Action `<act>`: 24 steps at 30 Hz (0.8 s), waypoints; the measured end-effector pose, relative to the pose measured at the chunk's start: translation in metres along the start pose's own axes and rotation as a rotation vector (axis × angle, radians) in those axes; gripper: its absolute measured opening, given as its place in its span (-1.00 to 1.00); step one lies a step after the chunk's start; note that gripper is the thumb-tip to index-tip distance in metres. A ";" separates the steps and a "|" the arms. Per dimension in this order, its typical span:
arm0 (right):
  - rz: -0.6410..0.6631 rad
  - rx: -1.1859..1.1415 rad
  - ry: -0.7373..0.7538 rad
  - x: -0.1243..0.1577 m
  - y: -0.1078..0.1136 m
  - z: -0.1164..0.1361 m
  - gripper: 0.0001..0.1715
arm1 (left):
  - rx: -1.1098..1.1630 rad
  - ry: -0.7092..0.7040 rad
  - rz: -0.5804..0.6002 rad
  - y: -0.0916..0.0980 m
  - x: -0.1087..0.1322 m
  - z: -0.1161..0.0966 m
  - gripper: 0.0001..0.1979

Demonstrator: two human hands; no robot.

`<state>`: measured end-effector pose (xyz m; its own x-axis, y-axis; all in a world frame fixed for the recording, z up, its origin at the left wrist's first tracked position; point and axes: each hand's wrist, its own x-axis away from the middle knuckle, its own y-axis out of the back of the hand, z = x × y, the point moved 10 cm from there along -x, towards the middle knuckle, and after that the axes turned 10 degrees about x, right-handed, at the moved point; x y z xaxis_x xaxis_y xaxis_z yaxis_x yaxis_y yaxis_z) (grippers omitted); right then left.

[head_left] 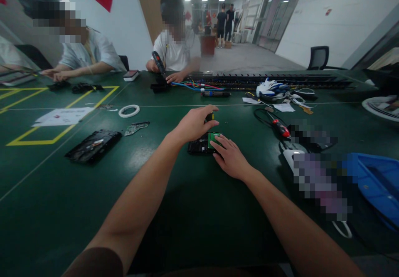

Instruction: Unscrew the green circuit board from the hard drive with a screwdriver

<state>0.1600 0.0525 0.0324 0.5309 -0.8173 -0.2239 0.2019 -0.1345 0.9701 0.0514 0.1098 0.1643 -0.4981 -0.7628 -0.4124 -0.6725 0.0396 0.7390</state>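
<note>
My left hand [195, 124] is above a small black device casing [198, 145], its fingers curled around a short yellow-and-black handle [211, 117], apparently a stubby screwdriver. The lower end of that tool is hard to see. A green circuit board [213, 139] sits in the right part of the casing, which lies flat on the table. With fingers spread, my right hand [232, 157] rests on the board and the casing's right edge, covering part of both.
Left on the green table [174, 227] lie another black casing [93, 146], a board piece [136, 128] and a white tape roll [129, 110]. At right are a red-and-black screwdriver [281, 128], gloves [271, 87] and a blue bin [374, 177]. Opposite, a person [179, 52] holds a power screwdriver.
</note>
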 end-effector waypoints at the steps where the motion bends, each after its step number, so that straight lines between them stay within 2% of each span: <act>1: -0.001 -0.003 0.000 0.000 0.000 0.000 -0.41 | -0.005 0.005 -0.001 0.000 0.000 0.001 -0.57; 17: 0.003 -0.014 -0.010 -0.001 0.000 0.000 -0.42 | 0.013 0.049 -0.022 0.003 0.000 -0.004 -0.55; 24: -0.018 -0.018 -0.001 -0.001 0.000 -0.001 -0.42 | -0.048 0.000 -0.041 0.005 0.000 -0.001 -0.65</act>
<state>0.1604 0.0535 0.0320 0.5259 -0.8156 -0.2412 0.2266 -0.1390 0.9640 0.0486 0.1099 0.1684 -0.4710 -0.7631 -0.4425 -0.6651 -0.0222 0.7464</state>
